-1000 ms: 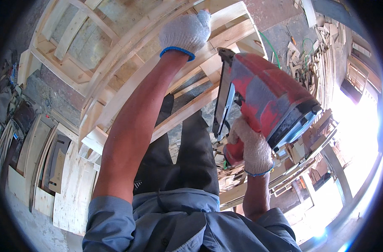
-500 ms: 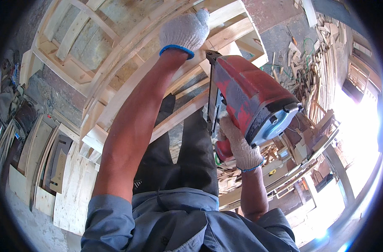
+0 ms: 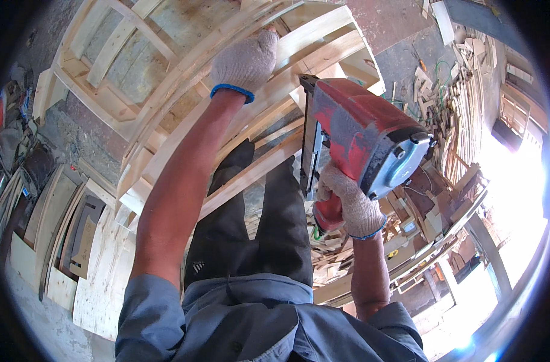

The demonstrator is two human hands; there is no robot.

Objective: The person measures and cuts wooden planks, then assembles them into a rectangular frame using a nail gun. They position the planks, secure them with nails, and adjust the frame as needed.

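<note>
A red pneumatic nail gun (image 3: 362, 142) is gripped w/ fingers wrapped tight round its handle by the gloved right hand (image 3: 347, 202), just right of the curved wooden frame (image 3: 166, 114). The gloved left hand (image 3: 245, 60) is pressed flat on a frame rail, fingers together.

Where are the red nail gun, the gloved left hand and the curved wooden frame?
red nail gun (image 3: 362, 130), head view, on its red body.
left hand (image 3: 245, 63), head view, back of the glove.
curved wooden frame (image 3: 166, 78), head view, on a curved rail.

red nail gun (image 3: 362, 136) beside wooden frame (image 3: 184, 66)
</note>
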